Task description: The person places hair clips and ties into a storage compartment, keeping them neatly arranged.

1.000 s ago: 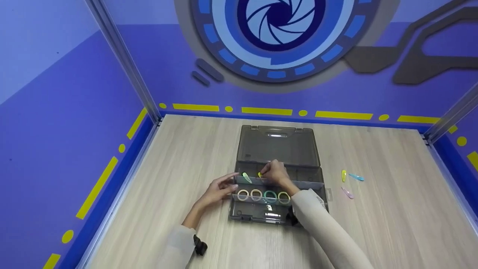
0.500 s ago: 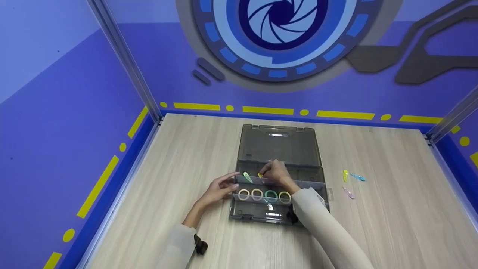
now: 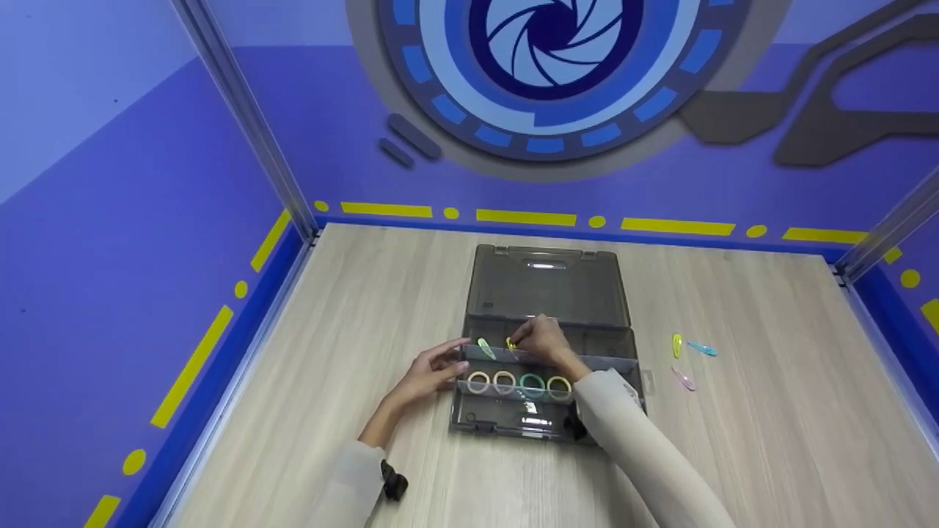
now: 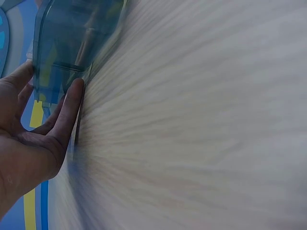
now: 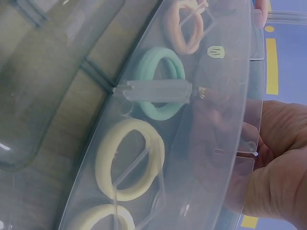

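Note:
My right hand [image 3: 541,339] pinches a small yellow clip [image 3: 510,343] in the back compartment of the grey see-through box [image 3: 477,425]. A green clip [image 3: 486,348] lies to its left in the same row. Beside the box, my left hand [image 3: 427,374] touches its left side with the fingers spread; the left wrist view shows its fingertips against the box wall [image 4: 72,43]. Several hair ties, among them a green one [image 3: 532,385], lie in the middle row. In the right wrist view the right hand [image 5: 278,163] is partly behind the clear divider, and its fingertips are hidden.
The box's lid [image 3: 546,286] lies open at the back. Right of the box, a yellow clip [image 3: 677,345], a blue clip [image 3: 703,349] and a pink clip [image 3: 684,379] lie on the wooden table [image 3: 770,425]. Walls stand behind and at both sides.

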Motion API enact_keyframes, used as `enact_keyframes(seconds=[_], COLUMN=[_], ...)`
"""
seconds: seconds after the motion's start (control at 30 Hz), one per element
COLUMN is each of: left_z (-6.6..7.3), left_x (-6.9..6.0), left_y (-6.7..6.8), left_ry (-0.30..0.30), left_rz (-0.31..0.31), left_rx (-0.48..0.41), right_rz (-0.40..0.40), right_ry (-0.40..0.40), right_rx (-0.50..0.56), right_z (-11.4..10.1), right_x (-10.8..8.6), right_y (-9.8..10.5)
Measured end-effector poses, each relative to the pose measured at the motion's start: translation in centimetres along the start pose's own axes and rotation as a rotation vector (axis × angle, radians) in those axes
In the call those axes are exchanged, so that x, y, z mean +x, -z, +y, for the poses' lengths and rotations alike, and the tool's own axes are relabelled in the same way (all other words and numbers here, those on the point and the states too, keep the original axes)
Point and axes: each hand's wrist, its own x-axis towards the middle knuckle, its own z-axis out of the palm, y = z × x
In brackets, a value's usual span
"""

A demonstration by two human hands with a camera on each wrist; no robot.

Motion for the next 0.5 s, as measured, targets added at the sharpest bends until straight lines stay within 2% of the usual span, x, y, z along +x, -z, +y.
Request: enact_keyframes(seconds=[0.3,0.5], left_z=[-0.2,-0.2], left_x=[0.0,0.0], left_y=[-0.1,0.1], left_ry=[0.0,0.005], left_rz=[-0.018,-0.007], left_rx=[0.009,0.007], right_rz=[-0.014,-0.072], right_ry=[0.025,-0.021], right_rx=[-0.01,0.094], right_z=[0.2,0.1], right_x=[-0.3,-0.5], right_y=[0.6,1.8])
